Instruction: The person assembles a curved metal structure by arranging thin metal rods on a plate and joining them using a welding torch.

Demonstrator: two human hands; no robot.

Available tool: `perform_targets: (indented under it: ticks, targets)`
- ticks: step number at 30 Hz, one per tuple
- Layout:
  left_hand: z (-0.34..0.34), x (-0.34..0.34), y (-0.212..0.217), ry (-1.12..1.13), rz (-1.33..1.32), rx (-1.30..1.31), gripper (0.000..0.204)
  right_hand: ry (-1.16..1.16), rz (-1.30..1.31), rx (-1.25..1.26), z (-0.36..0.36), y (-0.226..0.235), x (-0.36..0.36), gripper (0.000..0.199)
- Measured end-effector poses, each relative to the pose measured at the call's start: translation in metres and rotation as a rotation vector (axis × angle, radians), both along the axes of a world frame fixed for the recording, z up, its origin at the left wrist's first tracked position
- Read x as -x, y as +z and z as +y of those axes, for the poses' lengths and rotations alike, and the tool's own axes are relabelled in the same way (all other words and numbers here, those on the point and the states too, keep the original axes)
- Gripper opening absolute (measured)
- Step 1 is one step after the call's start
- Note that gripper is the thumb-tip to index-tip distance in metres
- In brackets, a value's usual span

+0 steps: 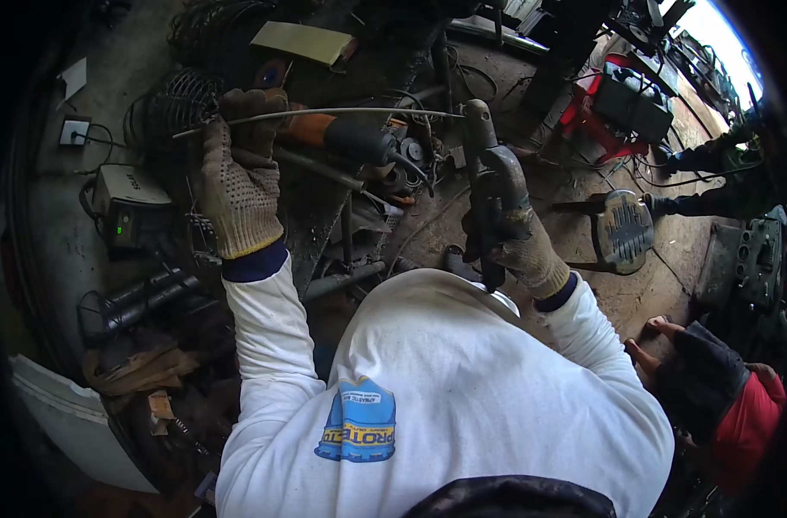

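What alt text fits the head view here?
A person in a white long-sleeved shirt grips a thin metal rod with the gloved left hand and a dark welding holder with the gloved right hand, above a cluttered workbench.

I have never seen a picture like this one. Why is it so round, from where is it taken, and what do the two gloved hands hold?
The picture comes from a wide fisheye camera worn on the person's head, looking down, so straight edges bend and the person's own white sleeves enter from below. No machine is working here, only two hands in work gloves.

The left hand grips one end of a thin metal rod that runs across to the right. The right hand is closed around a dark clamp-like hand tool whose tip meets the rod's far end.

Under the rod lies a cluttered workbench with an orange and black power tool, pipes and cables. A small grey box with a green light sits at the left. Another person in a red and dark sleeve is at the lower right.
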State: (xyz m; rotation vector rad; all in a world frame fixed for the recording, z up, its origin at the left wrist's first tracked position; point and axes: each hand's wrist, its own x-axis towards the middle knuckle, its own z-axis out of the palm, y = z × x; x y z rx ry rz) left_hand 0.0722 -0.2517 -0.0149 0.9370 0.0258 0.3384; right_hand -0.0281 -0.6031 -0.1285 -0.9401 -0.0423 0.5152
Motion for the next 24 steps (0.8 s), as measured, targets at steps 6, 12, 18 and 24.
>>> perform_targets:
  ticks: [6,12,18,24]
  targets:
    - [-0.006,0.014,0.001,0.122,0.001,-0.049,0.029,0.060,0.028,0.027,0.002,-0.006,-0.001,0.074]
    - [-0.019,0.030,0.010,0.239,-0.009,-0.167,0.030,0.077,0.030,0.101,0.003,-0.008,-0.003,0.086]
    - [-0.022,0.037,0.012,0.265,-0.102,-0.224,0.029,0.064,0.000,0.174,0.006,-0.007,-0.004,0.062]
    - [-0.024,0.037,0.013,0.273,-0.064,-0.244,0.029,0.089,0.038,0.183,0.012,0.001,-0.005,0.084]
